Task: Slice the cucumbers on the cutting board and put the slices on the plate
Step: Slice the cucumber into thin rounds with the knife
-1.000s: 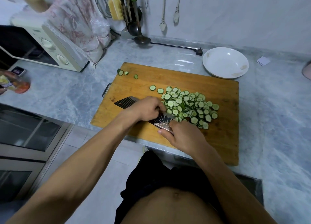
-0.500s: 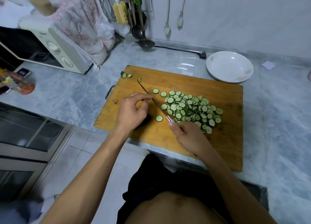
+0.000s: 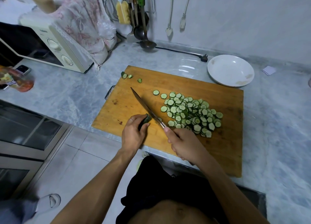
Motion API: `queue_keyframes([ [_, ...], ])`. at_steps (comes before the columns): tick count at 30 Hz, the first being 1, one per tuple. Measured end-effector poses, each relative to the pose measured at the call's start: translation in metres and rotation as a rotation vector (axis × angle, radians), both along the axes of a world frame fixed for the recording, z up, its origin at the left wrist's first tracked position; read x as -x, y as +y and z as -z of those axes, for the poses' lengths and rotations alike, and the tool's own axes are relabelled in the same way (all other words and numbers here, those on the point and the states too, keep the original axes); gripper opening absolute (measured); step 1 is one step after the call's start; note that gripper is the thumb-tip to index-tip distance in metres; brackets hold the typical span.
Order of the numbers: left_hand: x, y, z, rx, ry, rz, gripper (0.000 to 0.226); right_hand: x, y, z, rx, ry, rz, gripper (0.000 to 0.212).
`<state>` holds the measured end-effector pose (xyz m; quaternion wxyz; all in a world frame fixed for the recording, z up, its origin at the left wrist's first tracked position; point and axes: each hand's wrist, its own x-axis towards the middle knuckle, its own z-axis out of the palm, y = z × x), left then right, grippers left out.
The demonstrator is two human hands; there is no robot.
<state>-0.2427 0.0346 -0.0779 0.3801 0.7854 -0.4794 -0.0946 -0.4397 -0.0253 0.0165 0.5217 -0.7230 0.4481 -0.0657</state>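
bare arms, a thin ring point(image 3: 131, 120) on one finger, dark shorts point(image 3: 161, 181).

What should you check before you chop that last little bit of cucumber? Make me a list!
1. Cucumber stub held steady: ok, the left hand grips it on the cutting board.
2. Knife under control: ok, the right hand has its grip on the handle.
3. Left fingertips away from the blade: cannot tell, they sit very near the edge.
4. Blade lined up on the stub: ok, it rests right beside the stub's cut end.
5. Room for new slices: ok, the pile of slices lies to the right of the blade.
6. Plate ready: ok, it holds no slices and sits by the board's far right corner.
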Motion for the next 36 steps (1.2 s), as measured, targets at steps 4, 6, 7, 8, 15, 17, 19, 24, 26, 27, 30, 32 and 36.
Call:
queue_keyframes([
  [4,-0.004,0.002,0.001,0.022,-0.014,0.006,0.024,-0.002,0.004,-0.002,-0.015,0.018,-0.012,0.073],
  [6,-0.006,0.005,0.002,0.029,0.004,0.003,0.024,-0.003,0.005,-0.005,-0.021,0.02,-0.014,0.072],
  [7,-0.006,0.005,0.003,0.027,0.013,-0.005,0.025,-0.003,0.006,-0.006,-0.019,0.02,-0.015,0.071],
  [8,-0.006,0.005,0.003,0.021,0.015,-0.012,0.026,-0.004,0.007,-0.007,-0.018,0.022,-0.017,0.071],
  [15,0.0,0.005,0.0,0.022,-0.073,-0.011,0.028,-0.002,0.007,-0.009,-0.022,0.045,-0.024,0.07],
  [17,-0.001,0.004,0.001,0.021,-0.073,-0.011,0.027,-0.001,0.008,-0.011,-0.022,0.04,-0.022,0.069],
  [19,-0.002,0.004,0.002,0.027,-0.065,-0.008,0.027,-0.001,0.01,-0.013,-0.019,0.035,-0.021,0.069],
  [24,0.001,0.006,0.002,0.035,-0.06,-0.003,0.027,-0.003,0.011,-0.013,-0.006,0.046,-0.037,0.068],
  [26,0.001,0.006,0.002,0.036,-0.067,-0.004,0.026,-0.003,0.011,-0.011,0.001,0.051,-0.043,0.067],
  [27,0.002,0.005,0.002,0.041,-0.073,-0.005,0.025,-0.004,0.01,-0.011,0.005,0.055,-0.05,0.067],
  [30,0.003,0.004,0.003,0.056,-0.086,-0.008,0.021,-0.009,0.011,-0.008,0.025,0.085,-0.084,0.062],
  [32,0.003,0.003,0.004,0.063,-0.086,-0.007,0.021,-0.013,0.012,-0.006,0.026,0.095,-0.105,0.058],
  [36,-0.002,0.003,0.007,0.067,-0.056,0.013,0.022,-0.022,0.011,-0.005,-0.001,0.095,-0.095,0.058],
])
